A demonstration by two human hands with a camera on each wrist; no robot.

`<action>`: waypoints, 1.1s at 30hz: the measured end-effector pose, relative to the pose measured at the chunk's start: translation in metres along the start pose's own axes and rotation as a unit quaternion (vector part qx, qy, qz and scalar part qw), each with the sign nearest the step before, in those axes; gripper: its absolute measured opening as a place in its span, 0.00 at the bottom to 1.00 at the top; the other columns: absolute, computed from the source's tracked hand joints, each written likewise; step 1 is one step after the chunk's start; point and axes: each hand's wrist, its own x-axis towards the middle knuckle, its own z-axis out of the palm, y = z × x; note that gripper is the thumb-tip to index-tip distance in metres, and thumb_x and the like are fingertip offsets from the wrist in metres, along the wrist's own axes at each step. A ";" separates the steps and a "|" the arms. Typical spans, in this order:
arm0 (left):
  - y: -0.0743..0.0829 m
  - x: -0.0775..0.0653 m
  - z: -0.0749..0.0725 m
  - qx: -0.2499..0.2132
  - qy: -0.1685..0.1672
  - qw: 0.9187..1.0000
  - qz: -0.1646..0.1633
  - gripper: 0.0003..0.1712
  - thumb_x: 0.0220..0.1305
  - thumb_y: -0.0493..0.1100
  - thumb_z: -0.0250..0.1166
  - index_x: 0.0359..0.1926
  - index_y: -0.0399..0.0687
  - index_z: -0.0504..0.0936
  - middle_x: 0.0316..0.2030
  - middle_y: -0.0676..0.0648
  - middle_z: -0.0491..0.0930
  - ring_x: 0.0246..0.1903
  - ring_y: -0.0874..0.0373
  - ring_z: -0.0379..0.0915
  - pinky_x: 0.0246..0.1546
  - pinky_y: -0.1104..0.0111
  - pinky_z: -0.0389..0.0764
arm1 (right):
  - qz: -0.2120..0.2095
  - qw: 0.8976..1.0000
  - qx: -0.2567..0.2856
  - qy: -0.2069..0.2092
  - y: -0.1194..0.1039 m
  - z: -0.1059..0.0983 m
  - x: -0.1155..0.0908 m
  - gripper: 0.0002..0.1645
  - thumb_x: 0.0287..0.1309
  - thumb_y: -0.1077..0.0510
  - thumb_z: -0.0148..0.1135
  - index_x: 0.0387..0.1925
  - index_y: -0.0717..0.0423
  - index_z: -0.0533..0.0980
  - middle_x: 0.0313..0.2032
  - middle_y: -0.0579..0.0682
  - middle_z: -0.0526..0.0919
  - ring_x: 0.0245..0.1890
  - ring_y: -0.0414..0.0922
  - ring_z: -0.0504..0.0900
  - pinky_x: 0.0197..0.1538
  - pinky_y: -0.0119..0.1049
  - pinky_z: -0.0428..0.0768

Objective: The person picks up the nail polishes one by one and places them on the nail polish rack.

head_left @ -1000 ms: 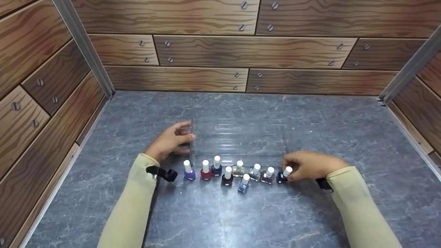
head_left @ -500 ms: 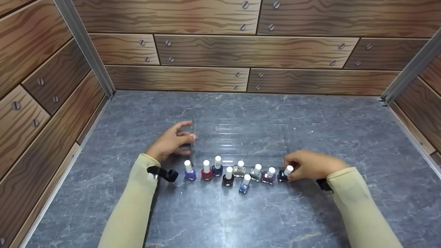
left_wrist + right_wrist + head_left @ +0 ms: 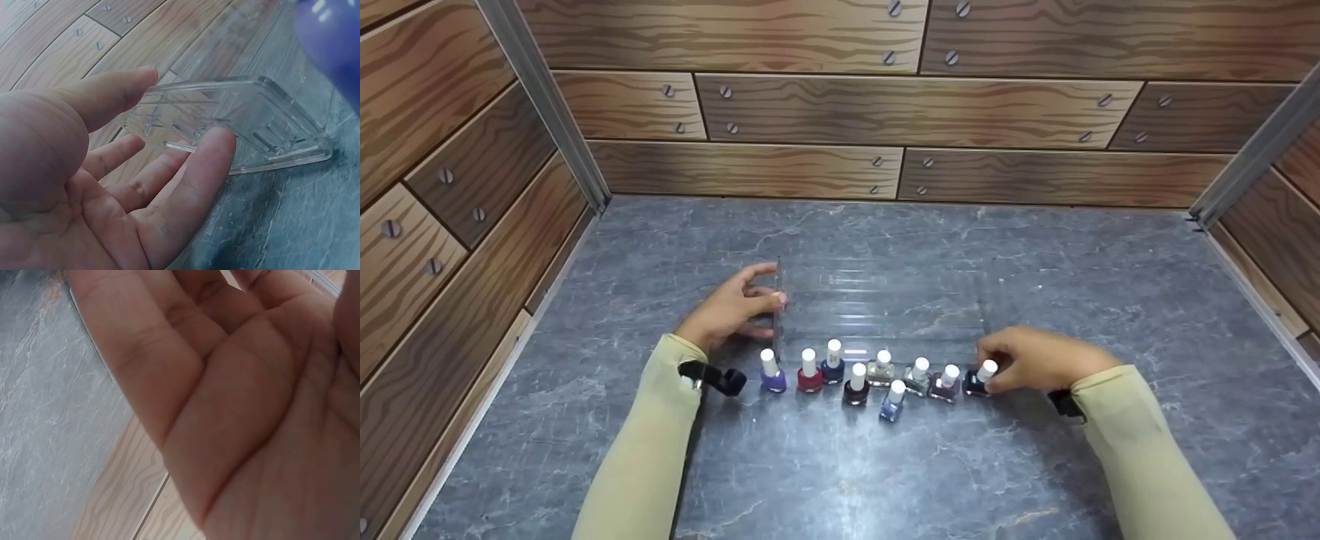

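My left hand [image 3: 729,304] rests its fingers against the left wall of a clear plastic organizer [image 3: 877,300]. In the left wrist view, the fingertips touch the organizer's clear end panel [image 3: 281,121], one at its upper edge. With thumb and fingers, my right hand [image 3: 1039,358] pinches a dark nail polish bottle [image 3: 976,383] with a white cap, at the right end of a loose row. The right wrist view shows mostly the palm [image 3: 242,410], and the bottle is hidden there. A purple nail polish bottle [image 3: 773,380] stands nearest the left hand.
Several white-capped nail polish bottles stand before the organizer, among them a red one [image 3: 810,380], a black one [image 3: 856,393], a plum one [image 3: 943,387] and a light blue one [image 3: 891,409] in front. Wood-patterned walls [image 3: 802,169] enclose the grey marbled table [image 3: 840,487].
Both hands stay in place, the left at the organizer's wall and the right on the dark bottle. The bottles have not moved; the head view shifts only slightly.
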 end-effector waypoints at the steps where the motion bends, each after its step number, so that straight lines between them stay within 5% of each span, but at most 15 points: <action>1: 0.000 0.000 0.000 0.000 0.000 1.000 -0.001 0.41 0.70 0.42 0.69 0.78 0.57 0.61 0.63 0.38 0.76 0.55 0.47 0.78 0.46 0.56 0.90 | 0.000 1.000 -0.001 0.001 0.000 0.000 0.000 0.12 0.56 0.60 0.74 0.29 0.47 0.76 0.30 0.38 0.77 0.32 0.37 0.74 0.38 0.32 0.74; 16: 0.000 -0.003 -0.001 0.020 -0.001 1.000 -0.001 0.41 0.70 0.43 0.70 0.79 0.59 0.60 0.61 0.39 0.77 0.55 0.48 0.78 0.44 0.57 0.90 | -0.026 0.999 -0.043 0.006 -0.002 -0.001 0.002 0.06 0.60 0.58 0.71 0.37 0.47 0.80 0.35 0.37 0.82 0.37 0.35 0.78 0.44 0.35 0.82; 22: 0.003 -0.006 0.001 0.032 -0.003 0.999 0.000 0.42 0.70 0.43 0.69 0.79 0.58 0.60 0.62 0.39 0.76 0.56 0.46 0.78 0.45 0.57 0.90 | 0.005 1.000 0.001 0.030 -0.002 -0.003 0.000 0.05 0.61 0.60 0.68 0.37 0.51 0.79 0.31 0.42 0.81 0.30 0.39 0.78 0.34 0.33 0.82; 28: 0.004 -0.005 0.001 0.034 -0.012 0.999 0.001 0.43 0.70 0.43 0.69 0.80 0.57 0.58 0.63 0.38 0.76 0.57 0.45 0.77 0.46 0.56 0.90 | 0.048 0.993 0.040 0.100 -0.002 -0.008 -0.004 0.05 0.63 0.59 0.68 0.39 0.54 0.79 0.32 0.47 0.82 0.32 0.45 0.80 0.35 0.35 0.85; 33: 0.004 -0.003 0.000 0.034 -0.013 0.999 0.001 0.42 0.71 0.43 0.69 0.79 0.58 0.59 0.63 0.38 0.76 0.57 0.45 0.77 0.47 0.56 0.89 | 0.058 0.978 0.049 0.194 -0.003 -0.013 -0.002 0.07 0.63 0.60 0.69 0.42 0.57 0.80 0.34 0.49 0.85 0.32 0.45 0.82 0.35 0.34 0.85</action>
